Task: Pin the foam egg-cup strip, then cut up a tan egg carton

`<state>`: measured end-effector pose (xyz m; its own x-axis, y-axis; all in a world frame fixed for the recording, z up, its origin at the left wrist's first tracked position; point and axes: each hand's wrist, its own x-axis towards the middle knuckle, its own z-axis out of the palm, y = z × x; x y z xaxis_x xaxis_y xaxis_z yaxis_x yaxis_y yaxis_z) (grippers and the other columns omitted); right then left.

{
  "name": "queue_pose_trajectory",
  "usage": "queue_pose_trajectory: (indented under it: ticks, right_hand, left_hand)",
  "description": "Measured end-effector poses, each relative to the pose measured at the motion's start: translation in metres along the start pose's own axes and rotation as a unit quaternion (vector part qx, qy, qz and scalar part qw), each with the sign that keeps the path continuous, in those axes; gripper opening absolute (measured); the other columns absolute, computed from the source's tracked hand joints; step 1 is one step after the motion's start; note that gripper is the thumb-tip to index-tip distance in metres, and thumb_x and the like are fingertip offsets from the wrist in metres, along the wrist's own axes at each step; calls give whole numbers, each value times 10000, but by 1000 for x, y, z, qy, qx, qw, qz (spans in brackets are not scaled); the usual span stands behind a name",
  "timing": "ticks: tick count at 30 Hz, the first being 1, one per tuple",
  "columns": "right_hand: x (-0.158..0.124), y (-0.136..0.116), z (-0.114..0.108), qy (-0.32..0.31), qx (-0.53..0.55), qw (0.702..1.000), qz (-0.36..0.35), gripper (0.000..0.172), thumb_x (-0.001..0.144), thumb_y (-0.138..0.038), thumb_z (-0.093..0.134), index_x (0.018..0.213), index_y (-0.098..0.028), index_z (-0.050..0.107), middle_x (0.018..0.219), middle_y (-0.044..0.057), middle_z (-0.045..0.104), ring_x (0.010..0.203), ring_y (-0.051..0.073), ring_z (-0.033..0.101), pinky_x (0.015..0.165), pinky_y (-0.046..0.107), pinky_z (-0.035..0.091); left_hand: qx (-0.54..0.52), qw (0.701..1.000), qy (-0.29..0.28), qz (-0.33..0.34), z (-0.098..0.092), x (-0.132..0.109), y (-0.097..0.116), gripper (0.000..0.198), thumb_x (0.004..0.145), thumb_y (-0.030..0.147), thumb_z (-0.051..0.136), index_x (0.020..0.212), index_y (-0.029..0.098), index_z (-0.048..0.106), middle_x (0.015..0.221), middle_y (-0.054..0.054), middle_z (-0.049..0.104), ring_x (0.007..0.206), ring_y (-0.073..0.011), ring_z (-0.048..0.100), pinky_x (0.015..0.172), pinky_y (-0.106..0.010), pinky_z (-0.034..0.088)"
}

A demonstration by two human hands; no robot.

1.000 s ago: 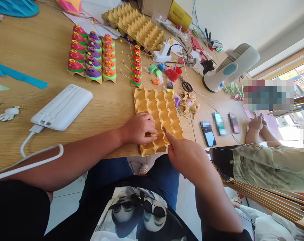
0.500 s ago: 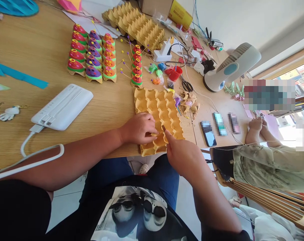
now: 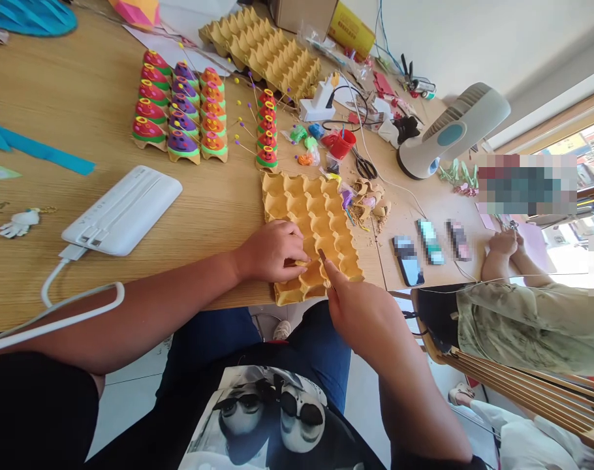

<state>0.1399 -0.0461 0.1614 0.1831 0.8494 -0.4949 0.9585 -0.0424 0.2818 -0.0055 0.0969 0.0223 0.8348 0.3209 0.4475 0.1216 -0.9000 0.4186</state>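
Note:
A yellow cardboard egg tray (image 3: 316,215) lies at the near table edge in front of me. My left hand (image 3: 270,251) rests curled on the tray's near left part, fingers pressed on a cup. My right hand (image 3: 360,310) is closed around a thin tool (image 3: 321,254) whose brownish tip touches the tray between the near cups. What kind of tool it is cannot be made out.
Rows of painted egg-cup cones (image 3: 182,108) stand further back, by another egg tray (image 3: 262,49). A white power bank (image 3: 123,209) lies left. Scissors (image 3: 364,166), a red cup (image 3: 340,143), a fan (image 3: 448,130) and phones (image 3: 407,260) are right. Another person's hands (image 3: 502,245) work at the right.
My right hand has shifted slightly toward me along the tray with the tool. The left hand has stayed in place.

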Motion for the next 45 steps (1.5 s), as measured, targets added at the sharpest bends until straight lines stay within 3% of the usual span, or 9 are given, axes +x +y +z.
queue_pose_trajectory:
  ticks: [7, 16, 22, 30, 37, 45]
  right_hand:
    - [3, -8, 4, 8, 5, 1000, 14, 607, 1053, -252, 431, 1649, -201, 323, 839, 75, 788, 751, 224, 764, 559, 270, 436]
    - [-15, -5, 46, 35, 32, 999, 27, 652, 1086, -276, 404, 1687, -254, 153, 931, 41, 789, 746, 174, 765, 557, 249, 455]
    - [-29, -6, 64, 52, 66, 996, 32, 632, 1089, -282, 409, 1682, -263, 190, 931, 18, 768, 705, 159, 732, 534, 257, 427]
    - [-40, 6, 64, 30, 122, 992, 20, 619, 1079, -252, 411, 1671, -293, 238, 944, 14, 766, 774, 174, 736, 574, 267, 430]
    - [-34, 7, 74, 107, 184, 977, 19, 629, 1084, -240, 371, 1683, -279, 185, 1135, 60, 747, 896, 209, 728, 685, 302, 457]
    - [-32, 5, 78, 100, 204, 974, 15, 647, 1071, -209, 383, 1683, -297, 195, 1108, 54, 739, 861, 210, 713, 656, 309, 425]
  left_hand:
    - [-2, 1000, -11, -4, -2, 1, 1, 201, 919, 378, 655, 964, 289, 830, 820, -31, 748, 1006, -238, 604, 859, -381, 425]
    - [4, 1000, -4, -10, 0, 0, 2, 181, 896, 362, 671, 943, 288, 829, 838, -16, 767, 1017, -245, 611, 874, -395, 432]
    - [-2, 1000, -1, -14, -1, 1, 2, 192, 888, 357, 674, 970, 285, 833, 850, -17, 781, 1006, -243, 619, 868, -393, 439]
    - [-5, 1000, 4, -13, -1, 0, 2, 190, 891, 351, 675, 963, 281, 837, 858, -15, 788, 1006, -244, 631, 871, -398, 441]
    - [-4, 1000, 12, -10, 1, 0, 1, 179, 896, 357, 685, 964, 289, 836, 846, -3, 784, 997, -232, 623, 870, -380, 439]
    - [-4, 1000, 6, -12, 0, 0, 2, 181, 885, 348, 691, 974, 286, 836, 856, -2, 785, 994, -234, 621, 876, -388, 443]
